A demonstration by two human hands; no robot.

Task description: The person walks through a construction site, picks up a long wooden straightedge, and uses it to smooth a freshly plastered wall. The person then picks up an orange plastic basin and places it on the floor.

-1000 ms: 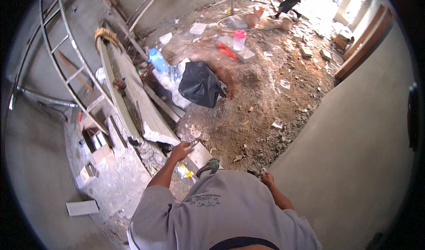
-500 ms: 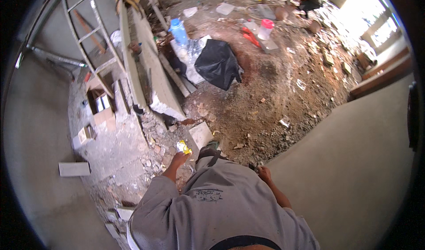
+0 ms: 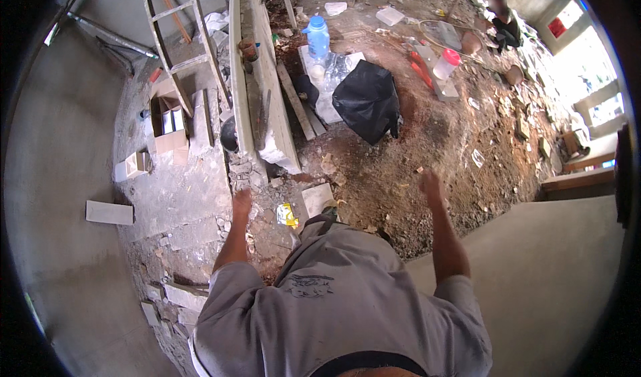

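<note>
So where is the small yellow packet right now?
In the head view the yellow packet lies on the rubble floor just left of centre, right of the left hand and left of a pale flat block.

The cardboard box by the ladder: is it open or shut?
Open. The cardboard box has its flaps folded out, and pale items show inside it, beside the ladder.

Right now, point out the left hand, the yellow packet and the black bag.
left hand [image 3: 242,202]: head view, on the back of the hand.
yellow packet [image 3: 287,215]: head view, middle of its crumpled face.
black bag [image 3: 367,100]: head view, centre of its bulging side.
</note>
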